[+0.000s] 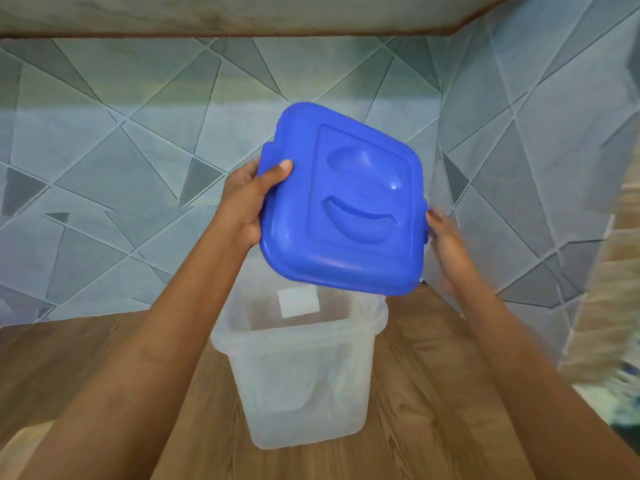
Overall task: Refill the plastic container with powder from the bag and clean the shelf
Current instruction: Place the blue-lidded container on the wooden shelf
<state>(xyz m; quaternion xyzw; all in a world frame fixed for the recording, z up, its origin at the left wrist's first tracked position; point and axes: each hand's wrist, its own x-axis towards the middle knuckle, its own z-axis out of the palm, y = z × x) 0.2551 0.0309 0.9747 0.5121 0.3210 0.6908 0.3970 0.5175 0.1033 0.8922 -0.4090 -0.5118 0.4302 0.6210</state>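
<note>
A clear plastic container [298,372] stands open on the wooden shelf [433,410], in the middle of the head view. Above it a square blue lid [346,202] is held tilted in the air. My left hand [247,199] grips the lid's left edge, thumb on top. My right hand [446,244] touches the lid's right edge with fingers fairly straight; it is blurred. The container looks nearly empty, with a white label on its far wall. No bag is in sight.
Grey-blue tiled walls [138,168] with triangle patterns close in the back and right side. Another shelf board [242,15] runs overhead. Blurred items show at the far right edge [620,375].
</note>
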